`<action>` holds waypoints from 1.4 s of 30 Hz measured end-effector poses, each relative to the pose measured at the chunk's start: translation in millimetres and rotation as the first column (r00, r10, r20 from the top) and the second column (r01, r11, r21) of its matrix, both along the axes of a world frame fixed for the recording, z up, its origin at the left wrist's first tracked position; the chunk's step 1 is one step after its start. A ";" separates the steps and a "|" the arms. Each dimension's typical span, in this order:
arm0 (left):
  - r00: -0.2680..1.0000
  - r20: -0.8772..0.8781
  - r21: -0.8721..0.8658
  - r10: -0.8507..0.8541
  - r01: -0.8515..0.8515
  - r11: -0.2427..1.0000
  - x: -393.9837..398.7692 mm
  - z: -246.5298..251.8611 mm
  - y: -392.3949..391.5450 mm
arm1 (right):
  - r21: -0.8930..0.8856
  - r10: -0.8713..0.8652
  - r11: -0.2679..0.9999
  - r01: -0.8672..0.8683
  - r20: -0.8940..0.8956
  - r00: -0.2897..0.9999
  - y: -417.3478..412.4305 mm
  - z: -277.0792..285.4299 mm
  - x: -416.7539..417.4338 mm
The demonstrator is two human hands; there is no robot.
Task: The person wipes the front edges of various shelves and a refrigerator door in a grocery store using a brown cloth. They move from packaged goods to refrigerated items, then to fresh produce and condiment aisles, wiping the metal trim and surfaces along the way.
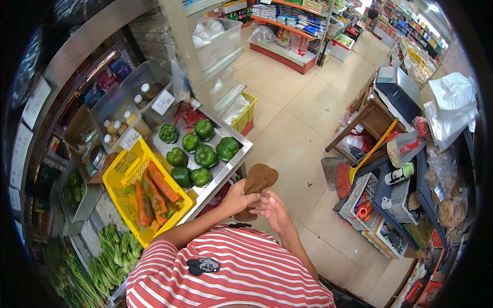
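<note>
A brown cloth (261, 178) is bunched in my left hand (238, 198), pinched near its middle, with one end standing above the fingers and another part hanging below. My right hand (275, 211) is just right of it with fingers spread and slightly curled; whether its fingertips touch the cloth I cannot tell. To the left of my hands, several green bell peppers (205, 156) lie on a metal tray (227, 170), with dried red chillies (190, 115) at its back. A yellow plastic basket (111, 169) holding long red-orange peppers (157, 192) stands beside the tray.
Leafy greens (115, 250) lie at the lower left. Clear bins with jars (133, 117) stand behind the basket. Tiled floor (285, 142) shows ahead. On the right are a broom (344, 179), a wooden table (364, 123) bearing a scale (400, 92), and crates (360, 192). A person (373, 13) stands far off.
</note>
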State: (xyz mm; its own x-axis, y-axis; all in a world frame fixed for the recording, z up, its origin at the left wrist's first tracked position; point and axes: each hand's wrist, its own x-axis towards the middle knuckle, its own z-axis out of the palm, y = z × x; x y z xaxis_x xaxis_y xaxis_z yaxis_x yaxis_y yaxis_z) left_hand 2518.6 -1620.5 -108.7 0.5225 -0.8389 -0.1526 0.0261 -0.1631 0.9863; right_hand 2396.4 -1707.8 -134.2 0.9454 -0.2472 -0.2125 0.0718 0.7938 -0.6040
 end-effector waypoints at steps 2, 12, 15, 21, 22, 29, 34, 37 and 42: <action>0.987 -0.158 0.031 0.017 -0.012 0.999 14.8 3.1 -6.8 | -0.010 0.011 1.000 -0.011 -0.023 1.000 -11.3 -7.6 10.1; 0.999 -0.011 0.148 -0.033 0.034 0.988 96.5 30.0 -60.9 | -0.241 0.196 0.940 -0.242 -0.197 0.960 -95.0 14.3 83.3; 0.996 -0.020 0.096 0.090 -0.087 0.992 116.9 34.0 -68.6 | -0.279 0.221 0.914 -0.294 -0.265 0.939 -108.4 19.7 106.1; 0.983 0.029 0.236 0.180 -0.182 0.955 147.4 41.5 -74.7 | -0.185 0.166 0.937 -0.296 -0.510 0.844 -122.7 -10.7 123.3; 0.982 0.090 0.257 0.167 -0.185 0.949 149.9 48.6 -75.2 | -0.161 0.180 0.939 -0.304 -0.525 0.832 -125.2 -12.0 126.6; 0.896 0.346 0.259 0.280 -0.378 0.889 159.5 55.1 -74.9 | -0.104 0.299 0.910 -0.400 -0.503 0.811 -143.2 -28.1 149.2; 0.834 0.414 0.407 0.365 -0.528 0.745 186.4 59.2 -65.8 | -0.092 0.356 0.888 -0.450 -0.480 0.802 -162.0 -31.9 159.7; 0.622 0.773 0.377 0.125 -0.609 0.698 196.3 65.9 -72.1 | -0.118 0.357 0.880 -0.461 -0.476 0.804 -174.8 -28.2 160.8; 0.590 0.807 0.494 -0.037 -0.639 0.590 214.1 69.3 -92.9 | -0.106 0.318 0.904 -0.415 -0.481 0.817 -198.5 -38.2 148.9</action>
State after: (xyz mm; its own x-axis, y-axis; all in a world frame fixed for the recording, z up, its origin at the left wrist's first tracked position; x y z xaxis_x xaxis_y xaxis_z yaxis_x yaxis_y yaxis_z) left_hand 2732.7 -1713.4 -39.4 0.9193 -0.3912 -0.0425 -0.3679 -0.8928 0.2598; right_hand 2545.4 -1906.3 -172.4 0.7893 0.0167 -0.6138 -0.5131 0.5671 -0.6444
